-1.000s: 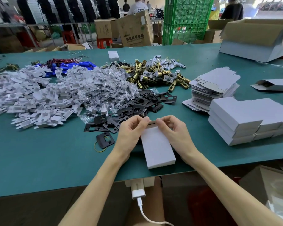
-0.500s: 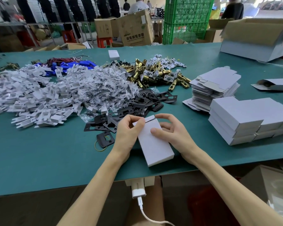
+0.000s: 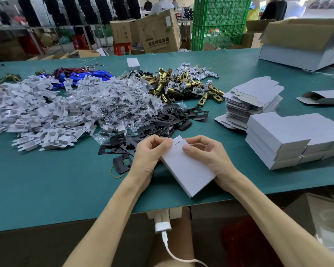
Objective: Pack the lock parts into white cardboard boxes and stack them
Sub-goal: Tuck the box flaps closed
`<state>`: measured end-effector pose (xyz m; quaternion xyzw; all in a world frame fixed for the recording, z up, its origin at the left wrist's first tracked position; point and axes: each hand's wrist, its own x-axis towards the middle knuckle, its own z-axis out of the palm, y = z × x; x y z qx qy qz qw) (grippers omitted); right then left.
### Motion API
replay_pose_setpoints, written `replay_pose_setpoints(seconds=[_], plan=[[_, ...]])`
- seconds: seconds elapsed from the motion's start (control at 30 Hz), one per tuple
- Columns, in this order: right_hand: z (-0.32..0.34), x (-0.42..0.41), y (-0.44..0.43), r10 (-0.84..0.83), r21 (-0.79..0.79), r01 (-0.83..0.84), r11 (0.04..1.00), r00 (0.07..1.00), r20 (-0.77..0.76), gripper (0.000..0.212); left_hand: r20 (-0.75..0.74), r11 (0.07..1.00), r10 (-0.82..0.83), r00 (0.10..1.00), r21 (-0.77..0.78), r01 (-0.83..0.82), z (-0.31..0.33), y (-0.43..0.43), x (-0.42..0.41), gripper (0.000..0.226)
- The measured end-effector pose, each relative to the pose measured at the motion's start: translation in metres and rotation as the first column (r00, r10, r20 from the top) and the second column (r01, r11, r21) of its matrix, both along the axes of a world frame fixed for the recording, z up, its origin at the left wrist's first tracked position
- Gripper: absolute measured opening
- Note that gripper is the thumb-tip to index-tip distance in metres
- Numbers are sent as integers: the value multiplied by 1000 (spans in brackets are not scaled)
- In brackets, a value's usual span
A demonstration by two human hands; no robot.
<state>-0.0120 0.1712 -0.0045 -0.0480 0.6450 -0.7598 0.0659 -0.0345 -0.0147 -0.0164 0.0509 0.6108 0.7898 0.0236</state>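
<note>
**Fig.** White box (image 3: 187, 166) at lower ctr of frame, on the green bench (image 3: 46, 189) close to its near edge. It lies diagonally, long axis running upper left to lower right. Plain white card, side walls closed. A small tuck flap (image 3: 176, 140) sticks out at the far end, not yet tucked in.

Left hand (image 3: 148, 155): fingers curled, clamped on the box's far left corner. Right hand (image 3: 206, 153): thumb pressed on the top face, fingers curled round the far right edge.

Surroundings:
- Black plates (image 3: 162, 124) heaped just beyond both hands.
- Yellow rubber band (image 3: 117, 173) left of the left hand, under a single plate.
- Bagged screws (image 3: 123, 105) and white plastic parts (image 3: 37, 112) at mid left.
- Brass latches (image 3: 181, 83) at upper ctr.
- Flat box blanks (image 3: 253, 97) and a stack of closed boxes (image 3: 278, 137) at right, apart from the held box.
</note>
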Motion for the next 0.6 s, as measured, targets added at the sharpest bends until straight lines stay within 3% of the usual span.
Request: replay_pose_setpoints(seconds=[0.13,0.3,0.6], plan=[[1,1,2,25,-9,-24,1000,999,24,31,36,997,-70,997,36,69,2,-2,0,4],[2,1,2,34,-10,-34,999,999,36,31,28,995,-98,995,29,97,3,-4,0,16],[1,1,0,0,33,-1,999,1000,30,23,-36,997,-42,998,-68,39,-2,-3,-1,18]])
